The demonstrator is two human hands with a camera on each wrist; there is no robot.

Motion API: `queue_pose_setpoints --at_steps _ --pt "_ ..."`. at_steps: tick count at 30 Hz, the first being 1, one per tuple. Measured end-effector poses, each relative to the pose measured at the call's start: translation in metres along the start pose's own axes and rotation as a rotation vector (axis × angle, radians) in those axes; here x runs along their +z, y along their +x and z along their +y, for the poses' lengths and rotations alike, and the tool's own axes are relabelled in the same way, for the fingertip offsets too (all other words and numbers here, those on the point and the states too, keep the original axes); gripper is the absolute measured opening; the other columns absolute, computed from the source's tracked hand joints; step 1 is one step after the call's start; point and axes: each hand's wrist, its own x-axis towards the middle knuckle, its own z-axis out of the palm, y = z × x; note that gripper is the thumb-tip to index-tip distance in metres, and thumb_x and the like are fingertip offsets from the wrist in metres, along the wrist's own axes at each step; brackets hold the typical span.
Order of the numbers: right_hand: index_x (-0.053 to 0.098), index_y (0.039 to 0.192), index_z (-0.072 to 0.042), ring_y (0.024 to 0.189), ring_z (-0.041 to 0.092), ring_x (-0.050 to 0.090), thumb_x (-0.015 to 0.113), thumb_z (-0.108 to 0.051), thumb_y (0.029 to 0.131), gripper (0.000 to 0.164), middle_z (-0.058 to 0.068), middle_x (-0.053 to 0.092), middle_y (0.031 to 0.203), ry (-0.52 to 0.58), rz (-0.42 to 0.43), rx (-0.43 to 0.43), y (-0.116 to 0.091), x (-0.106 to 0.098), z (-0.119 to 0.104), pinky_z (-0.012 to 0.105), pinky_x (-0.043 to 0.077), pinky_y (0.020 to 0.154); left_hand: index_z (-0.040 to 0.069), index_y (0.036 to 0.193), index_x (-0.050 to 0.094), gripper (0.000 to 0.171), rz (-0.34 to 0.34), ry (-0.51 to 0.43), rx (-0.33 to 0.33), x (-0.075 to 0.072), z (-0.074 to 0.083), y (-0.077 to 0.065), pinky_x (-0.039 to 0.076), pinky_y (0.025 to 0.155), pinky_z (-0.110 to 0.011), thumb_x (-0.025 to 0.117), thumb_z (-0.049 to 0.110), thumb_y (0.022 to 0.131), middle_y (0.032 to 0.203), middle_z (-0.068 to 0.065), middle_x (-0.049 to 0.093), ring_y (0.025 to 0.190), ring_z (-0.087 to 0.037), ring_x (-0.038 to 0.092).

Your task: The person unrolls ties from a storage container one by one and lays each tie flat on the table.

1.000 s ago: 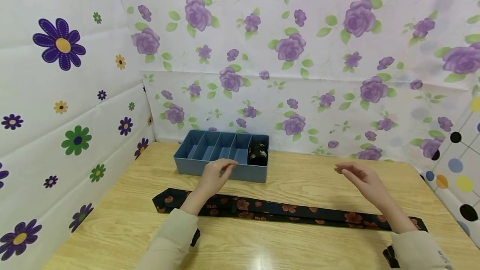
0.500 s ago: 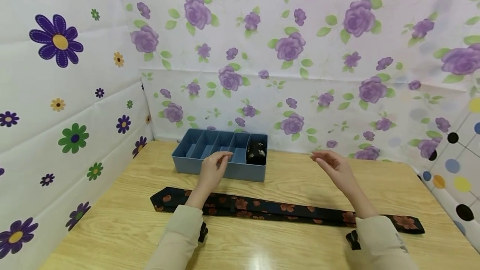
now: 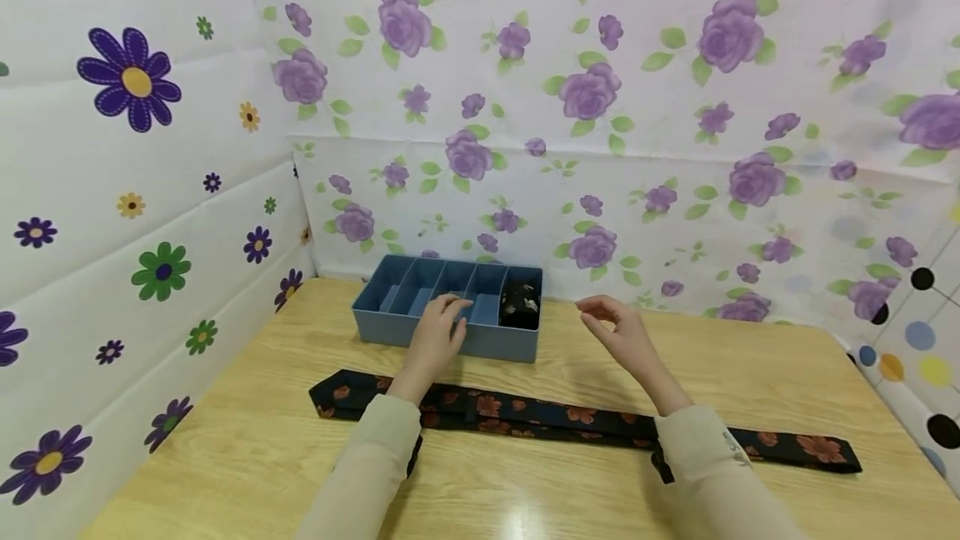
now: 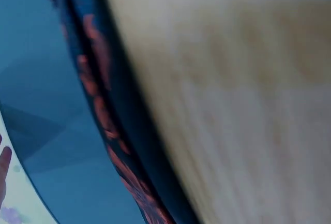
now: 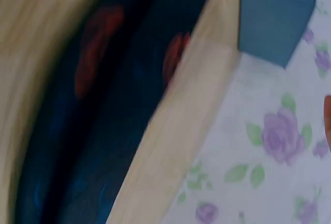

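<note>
A dark necktie with orange-red flowers (image 3: pixel 555 419) lies stretched across the table, its pointed end at the left. Behind it stands a blue box (image 3: pixel 450 338) split into several compartments. In the rightmost one sits a rolled black cloth with a pale pattern (image 3: pixel 519 304). My left hand (image 3: pixel 437 333) hovers in front of the box, fingers loosely bent and holding nothing. To the right of the box hangs my right hand (image 3: pixel 621 338), thumb and fingers apart with nothing between them. Both forearms pass above the tie. Only fingertips (image 4: pixel 4 164) of the left hand show in its wrist view.
The wooden table (image 3: pixel 247 457) meets a wall of purple-flowered cloth (image 3: pixel 637 148) right behind the box. Another flower-printed cloth (image 3: pixel 187 207) borders the left side, and a dotted cloth (image 3: pixel 918 373) the right.
My right hand has moved left, from over the table's right part to near the box. The left hand has shifted slightly up and right, its fingers spreading. Tie and box stay put.
</note>
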Motion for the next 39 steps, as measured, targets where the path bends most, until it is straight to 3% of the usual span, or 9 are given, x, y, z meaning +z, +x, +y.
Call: queue_pose_setpoints --at_steps 2,7,11,14,20,26,34,39 --pt "0.064 0.112 0.0 0.094 0.026 0.063 0.059 -0.008 0.093 0.022 0.017 0.066 0.108 -0.038 0.009 -0.005 0.004 0.008 0.009 0.047 0.051 0.087 0.007 0.12 0.062 0.027 -0.012 0.051 0.056 0.003 0.001 0.0 0.047 0.094 -0.044 0.058 0.012 0.094 0.121 -0.015 0.056 0.114 -0.032 0.053" --pt "0.064 0.112 0.0 0.098 0.031 0.061 0.06 -0.007 0.092 0.022 0.018 0.064 0.109 -0.138 -0.064 -0.054 0.015 0.024 0.005 0.049 0.05 0.086 0.01 0.126 0.057 0.033 -0.057 0.176 0.107 0.005 -0.005 0.003 0.036 0.108 -0.049 0.059 0.018 0.094 0.131 -0.016 0.052 0.127 -0.034 0.045" --pt "0.063 0.113 0.0 0.103 0.032 0.06 0.059 -0.005 0.092 0.023 0.016 0.063 0.112 -0.203 -0.155 -0.082 0.02 0.036 -0.001 0.048 0.05 0.088 0.012 0.134 0.051 0.04 -0.172 0.304 0.156 0.003 -0.01 0.002 0.031 0.111 -0.051 0.055 0.027 0.096 0.139 -0.014 0.047 0.135 -0.033 0.038" --pt "0.064 0.112 -0.001 0.104 0.031 0.059 0.059 -0.003 0.091 0.022 0.014 0.063 0.111 -0.248 -0.154 -0.088 0.027 0.044 -0.004 0.046 0.05 0.088 0.013 0.139 0.046 0.046 -0.27 0.353 0.19 0.0 -0.014 0.002 0.028 0.112 -0.051 0.051 0.033 0.098 0.144 -0.014 0.043 0.138 -0.032 0.034" --pt "0.063 0.113 -0.002 0.104 0.031 0.058 0.059 -0.005 0.092 0.022 0.014 0.06 0.112 -0.325 -0.125 -0.088 0.046 0.058 -0.004 0.044 0.05 0.086 0.016 0.145 0.038 0.052 -0.346 0.32 0.164 -0.008 -0.018 0.008 0.023 0.114 -0.054 0.047 0.038 0.098 0.15 -0.013 0.036 0.141 -0.033 0.027" --pt "0.063 0.112 -0.001 0.101 0.031 0.059 0.057 -0.001 0.091 0.022 0.016 0.06 0.113 -0.372 -0.069 -0.038 0.054 0.072 0.002 0.043 0.051 0.084 0.018 0.148 0.033 0.056 -0.398 0.294 0.114 -0.004 -0.022 0.008 0.021 0.114 -0.057 0.044 0.043 0.098 0.152 -0.014 0.031 0.143 -0.035 0.023" --pt "0.062 0.112 0.0 0.103 0.032 0.058 0.059 0.001 0.09 0.023 0.016 0.06 0.113 -0.404 -0.132 -0.138 0.061 0.083 0.01 0.042 0.051 0.087 0.018 0.15 0.028 0.064 -0.423 0.295 0.053 -0.001 -0.025 0.003 0.013 0.116 -0.055 0.046 0.048 0.096 0.156 -0.012 0.023 0.146 -0.035 0.012" --pt "0.06 0.119 -0.001 0.112 0.034 0.055 0.059 0.0 0.09 0.029 0.018 0.057 0.122 -0.423 -0.18 -0.118 0.064 0.081 0.011 0.043 0.049 0.092 0.017 0.15 0.027 0.071 -0.415 0.288 0.071 -0.002 -0.026 0.003 0.013 0.116 -0.055 0.049 0.052 0.093 0.156 -0.011 0.023 0.146 -0.035 0.012"
